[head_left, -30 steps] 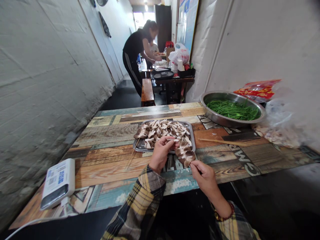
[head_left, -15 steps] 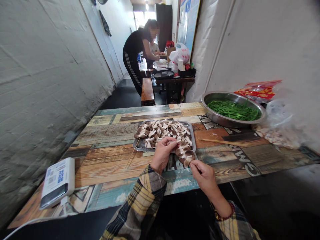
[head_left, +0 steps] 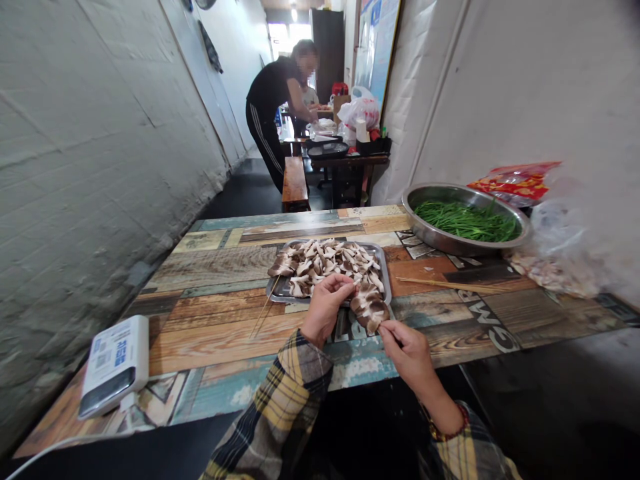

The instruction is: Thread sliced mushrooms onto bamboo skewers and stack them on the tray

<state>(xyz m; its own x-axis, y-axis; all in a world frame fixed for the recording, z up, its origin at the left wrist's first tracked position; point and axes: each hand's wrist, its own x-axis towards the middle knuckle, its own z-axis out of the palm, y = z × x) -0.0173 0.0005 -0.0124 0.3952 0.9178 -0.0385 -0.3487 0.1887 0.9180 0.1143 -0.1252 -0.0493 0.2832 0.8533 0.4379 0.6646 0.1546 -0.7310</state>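
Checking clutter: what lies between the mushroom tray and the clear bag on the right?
Bare bamboo skewers lie on the table there, shown in the head view.

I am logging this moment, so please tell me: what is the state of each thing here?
mushroom skewer, loaded, held by right hand
mushroom piece, pinched by left hand
tray, heaped with cut mushrooms
bowl, holding greens
spare skewers, lying flat on table
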